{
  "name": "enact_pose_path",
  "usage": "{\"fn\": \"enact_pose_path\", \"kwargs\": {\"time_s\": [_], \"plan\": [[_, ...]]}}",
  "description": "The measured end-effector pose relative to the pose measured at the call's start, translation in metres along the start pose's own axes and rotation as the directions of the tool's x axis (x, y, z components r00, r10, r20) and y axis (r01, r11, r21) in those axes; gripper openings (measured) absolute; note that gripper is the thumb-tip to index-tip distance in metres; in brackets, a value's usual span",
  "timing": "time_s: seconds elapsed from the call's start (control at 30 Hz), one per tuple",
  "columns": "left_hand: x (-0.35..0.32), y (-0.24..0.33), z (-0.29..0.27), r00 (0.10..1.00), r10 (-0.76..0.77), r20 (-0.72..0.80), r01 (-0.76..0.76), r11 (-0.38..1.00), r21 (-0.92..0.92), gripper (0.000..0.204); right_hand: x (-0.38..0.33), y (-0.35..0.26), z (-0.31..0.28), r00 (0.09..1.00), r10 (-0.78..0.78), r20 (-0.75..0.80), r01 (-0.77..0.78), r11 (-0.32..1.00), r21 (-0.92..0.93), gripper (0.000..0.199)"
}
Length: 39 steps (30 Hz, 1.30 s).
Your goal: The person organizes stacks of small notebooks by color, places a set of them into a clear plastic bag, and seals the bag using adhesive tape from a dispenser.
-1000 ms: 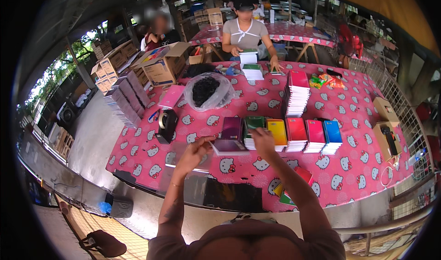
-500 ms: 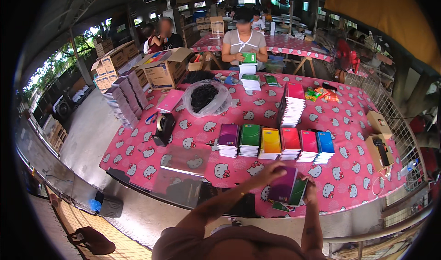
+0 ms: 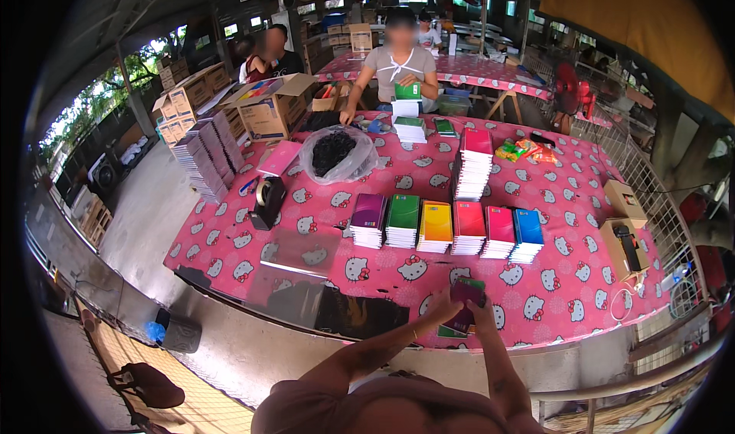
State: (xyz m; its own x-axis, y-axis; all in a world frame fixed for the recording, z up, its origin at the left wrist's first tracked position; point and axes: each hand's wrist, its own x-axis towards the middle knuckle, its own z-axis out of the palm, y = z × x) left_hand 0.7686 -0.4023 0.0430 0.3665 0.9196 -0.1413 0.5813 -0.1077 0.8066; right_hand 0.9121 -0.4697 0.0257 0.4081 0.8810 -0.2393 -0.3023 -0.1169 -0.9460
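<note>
Near the table's front edge, my left hand (image 3: pixel 442 308) and my right hand (image 3: pixel 482 315) are closed on opposite sides of a purple notebook (image 3: pixel 462 320), with a green notebook (image 3: pixel 474 284) showing behind its top. Partly hidden under them, another green notebook (image 3: pixel 449 332) lies on the table. Just beyond is a row of notebook stacks: purple (image 3: pixel 369 212), green (image 3: pixel 403 212), yellow (image 3: pixel 435 223), red (image 3: pixel 468 221), pink (image 3: pixel 500 226) and blue (image 3: pixel 527 227). Behind the row rises a taller stack with a pink top (image 3: pixel 477 141).
A tape dispenser (image 3: pixel 268 202), a plastic bag of black items (image 3: pixel 335 155) and an open carton (image 3: pixel 264 120) are on the left. Across the table (image 3: pixel 413 298), a co-worker (image 3: pixel 398 70) handles green notebooks (image 3: pixel 408 91). Small boxes (image 3: pixel 624 246) lie at the right.
My hands have drawn together, and the fanned purple and green notebooks now overlap more closely. The co-worker's one hand has moved from the green notebook toward the plastic bag.
</note>
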Motion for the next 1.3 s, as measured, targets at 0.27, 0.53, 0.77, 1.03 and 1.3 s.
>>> {"fn": "enact_pose_path", "kwargs": {"time_s": [0.27, 0.53, 0.77, 1.03, 1.3], "plan": [[-0.008, -0.033, -0.044, 0.960, 0.119, 0.254, 0.127, 0.624, -0.771, 0.072, -0.031, -0.034, 0.046, 0.986, 0.147, 0.080, -0.157, 0.980, 0.123, 0.084], [-0.109, -0.055, -0.158, 0.698, 0.716, 0.008, -0.709, 0.690, 0.146, 0.078, -0.038, -0.024, 0.070, 0.799, 0.447, 0.403, -0.544, 0.823, 0.166, 0.041], [-0.101, -0.083, -0.230, 0.593, 0.802, 0.065, -0.805, 0.593, 0.021, 0.083, -0.067, -0.016, 0.138, 0.789, 0.329, 0.519, -0.522, 0.804, 0.284, 0.077], [-0.062, -0.160, -0.221, 0.843, 0.537, 0.025, -0.391, 0.645, -0.656, 0.105, -0.089, 0.048, 0.238, 0.867, -0.351, 0.353, 0.336, 0.936, 0.105, 0.101], [-0.058, -0.168, -0.221, 0.832, 0.551, 0.057, -0.422, 0.697, -0.579, 0.113, -0.084, 0.054, 0.258, 0.884, -0.414, 0.216, 0.421, 0.907, 0.013, 0.090]]}}
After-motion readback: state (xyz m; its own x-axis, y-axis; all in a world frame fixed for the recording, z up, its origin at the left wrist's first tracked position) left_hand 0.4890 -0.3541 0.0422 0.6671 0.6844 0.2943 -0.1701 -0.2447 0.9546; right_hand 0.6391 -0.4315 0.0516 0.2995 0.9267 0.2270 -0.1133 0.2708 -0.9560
